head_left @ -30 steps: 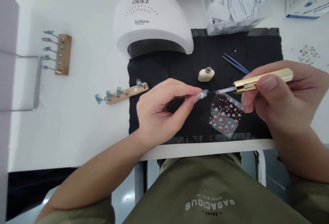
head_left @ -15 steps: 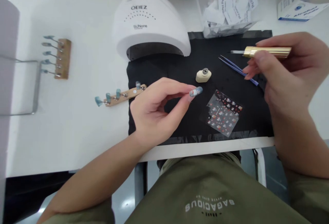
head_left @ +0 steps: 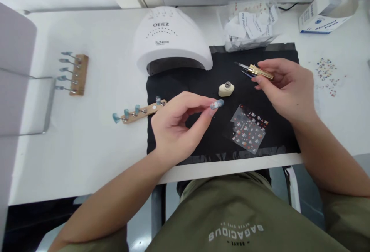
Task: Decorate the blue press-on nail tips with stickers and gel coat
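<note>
My left hand [head_left: 177, 125] hovers over the black mat [head_left: 202, 86] and pinches a small blue false nail [head_left: 217, 104] between thumb and fingertips. My right hand [head_left: 285, 88] is further back on the right of the mat, fingers closed round a gold-handled brush [head_left: 258, 70] whose thin tip points left. A sheet of small nail stickers [head_left: 248, 129] lies on the mat between the two hands. A cream-coloured little bottle [head_left: 226, 88] stands just beyond the false nail.
A white nail lamp [head_left: 170, 39] sits at the mat's back left. Two wooden holders with blue nails, one [head_left: 141, 111] by the mat and one [head_left: 75, 73] far left. A clear tub of pads [head_left: 248, 26] and a white box [head_left: 326, 12] stand behind.
My right hand drew the brush away from the false nail, back and up, then lowered it towards the mat's far side. The left hand has kept the nail almost still.
</note>
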A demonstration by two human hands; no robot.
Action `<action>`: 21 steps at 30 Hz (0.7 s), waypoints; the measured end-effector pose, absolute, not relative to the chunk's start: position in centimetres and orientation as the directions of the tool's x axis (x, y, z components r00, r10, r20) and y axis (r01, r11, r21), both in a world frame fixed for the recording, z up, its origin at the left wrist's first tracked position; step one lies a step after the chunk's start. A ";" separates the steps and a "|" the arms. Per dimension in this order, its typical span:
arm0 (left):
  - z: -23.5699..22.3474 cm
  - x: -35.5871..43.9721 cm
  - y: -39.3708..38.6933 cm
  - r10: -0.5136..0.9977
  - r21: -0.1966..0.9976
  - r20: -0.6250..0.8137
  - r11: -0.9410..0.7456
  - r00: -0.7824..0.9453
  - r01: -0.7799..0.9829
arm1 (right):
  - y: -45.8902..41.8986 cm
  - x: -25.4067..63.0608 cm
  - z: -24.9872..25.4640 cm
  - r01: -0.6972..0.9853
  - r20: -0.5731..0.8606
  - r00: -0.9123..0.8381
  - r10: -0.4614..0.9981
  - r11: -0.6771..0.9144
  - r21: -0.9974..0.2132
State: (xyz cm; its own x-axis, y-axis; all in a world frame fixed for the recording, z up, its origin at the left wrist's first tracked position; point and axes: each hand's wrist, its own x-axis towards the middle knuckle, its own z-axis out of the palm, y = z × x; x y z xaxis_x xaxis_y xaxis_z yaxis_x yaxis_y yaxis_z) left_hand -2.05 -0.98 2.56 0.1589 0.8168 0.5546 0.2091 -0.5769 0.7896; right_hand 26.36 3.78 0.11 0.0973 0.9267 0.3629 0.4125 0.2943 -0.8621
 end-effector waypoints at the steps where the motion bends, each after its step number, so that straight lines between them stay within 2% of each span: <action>1: 2.6 -2.1 -1.0 0.815 0.786 0.556 -0.579 0.161 0.216 | 3.8 26.5 0.0 0.410 0.361 0.109 0.926 0.289 -0.865; 5: 2.6 -2.2 -0.9 0.814 0.774 0.552 -0.580 0.180 0.252 | 3.6 26.2 0.7 0.366 0.359 0.111 0.927 0.298 -0.882; 9: 2.4 -2.1 -0.8 0.815 0.782 0.555 -0.579 0.165 0.231 | 2.7 25.1 2.6 0.307 0.429 0.045 0.902 0.396 -0.866; 15: 1.7 -1.4 -0.8 0.871 0.854 0.488 -0.490 0.055 0.175 | 1.9 24.2 3.5 0.315 0.507 -0.002 0.862 0.481 -0.818; 21: 0.6 -1.2 -0.1 0.916 0.910 0.398 -0.400 0.041 0.106 | 1.7 24.1 3.4 0.374 0.473 -0.037 0.880 0.452 -0.810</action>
State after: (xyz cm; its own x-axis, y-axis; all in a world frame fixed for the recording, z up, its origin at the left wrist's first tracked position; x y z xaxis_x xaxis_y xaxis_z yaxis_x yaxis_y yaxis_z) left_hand -1.19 -0.09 0.59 0.0406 0.9164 0.3982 0.1065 -0.4003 0.9102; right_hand 24.13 1.70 3.37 -0.0375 0.8801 0.4733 0.3742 0.4515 -0.8100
